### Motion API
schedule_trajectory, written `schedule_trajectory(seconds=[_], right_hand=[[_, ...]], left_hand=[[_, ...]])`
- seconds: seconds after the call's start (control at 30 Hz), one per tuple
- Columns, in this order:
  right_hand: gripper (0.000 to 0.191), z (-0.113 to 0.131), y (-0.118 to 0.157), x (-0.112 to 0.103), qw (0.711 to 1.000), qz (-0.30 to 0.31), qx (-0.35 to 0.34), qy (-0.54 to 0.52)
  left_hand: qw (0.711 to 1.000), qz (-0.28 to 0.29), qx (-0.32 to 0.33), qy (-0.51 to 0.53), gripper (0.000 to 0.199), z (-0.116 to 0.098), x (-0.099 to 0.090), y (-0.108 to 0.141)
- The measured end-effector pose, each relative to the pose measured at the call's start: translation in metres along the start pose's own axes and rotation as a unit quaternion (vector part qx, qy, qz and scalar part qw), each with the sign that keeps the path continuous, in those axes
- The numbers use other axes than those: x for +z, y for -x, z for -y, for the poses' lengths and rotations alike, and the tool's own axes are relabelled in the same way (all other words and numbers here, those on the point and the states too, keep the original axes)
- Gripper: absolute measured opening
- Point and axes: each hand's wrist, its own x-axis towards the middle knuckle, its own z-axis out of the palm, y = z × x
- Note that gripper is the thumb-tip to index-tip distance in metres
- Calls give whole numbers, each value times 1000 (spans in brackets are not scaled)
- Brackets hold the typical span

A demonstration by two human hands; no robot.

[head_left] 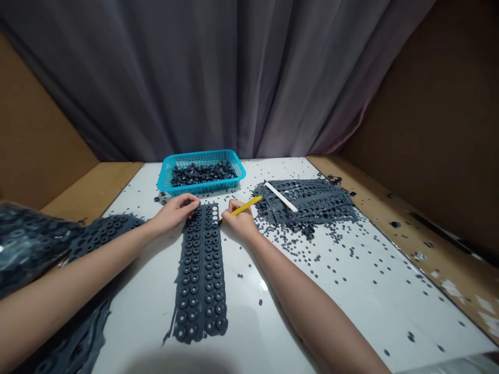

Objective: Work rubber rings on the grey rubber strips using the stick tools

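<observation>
A dark grey rubber sheet [202, 280] with rows of moulded rings lies lengthwise on the white table in front of me. My left hand [177, 212] is at its far left corner, fingers bent together against the edge; whether they pinch a ring there is hidden. In my right hand [240, 221] is a yellow pen-like tool [246, 205], its dark tip pointing down at the sheet's far right edge. Beside that tip, several holes in the right column show the white table through them.
A blue basket [200, 189] of loose dark rings stands at the back. To the right, a stack of ring sheets [312, 200] carries a white stick [280, 196]. More sheets [105, 231] and a clear plastic bag [31, 244] lie left. Small dark discs litter the table [351, 311].
</observation>
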Motion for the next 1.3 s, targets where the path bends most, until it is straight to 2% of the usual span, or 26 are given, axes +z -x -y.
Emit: schedule_trajectory(seconds=[0.13, 0.23, 0.4, 0.6, 0.87, 1.03, 1.3], right_hand=[[20, 2, 3, 1, 1000, -1, 9, -19], [20, 5, 9, 1, 1000, 6, 9, -18], [21, 7, 13, -3, 999, -17, 22, -21], [20, 5, 13, -4, 1000, -9, 22, -9], [21, 4, 13, -3, 1000, 0, 16, 5], [22, 5, 12, -3, 1000, 1, 21, 2], [25, 9, 12, -5, 996, 32, 9, 86]], left_hand=[[998, 56, 8, -14, 41, -8, 10, 2], [992, 92, 54, -60, 35, -19, 14, 0], [969, 153, 136, -140, 21, -32, 11, -6], [940, 203, 170, -214, 14, -37, 12, -13], [912, 232, 196, -276, 15, -43, 20, -16], [908, 229, 206, -282, 16, -39, 22, -17], [901, 222, 214, -306, 6, -36, 27, -11]])
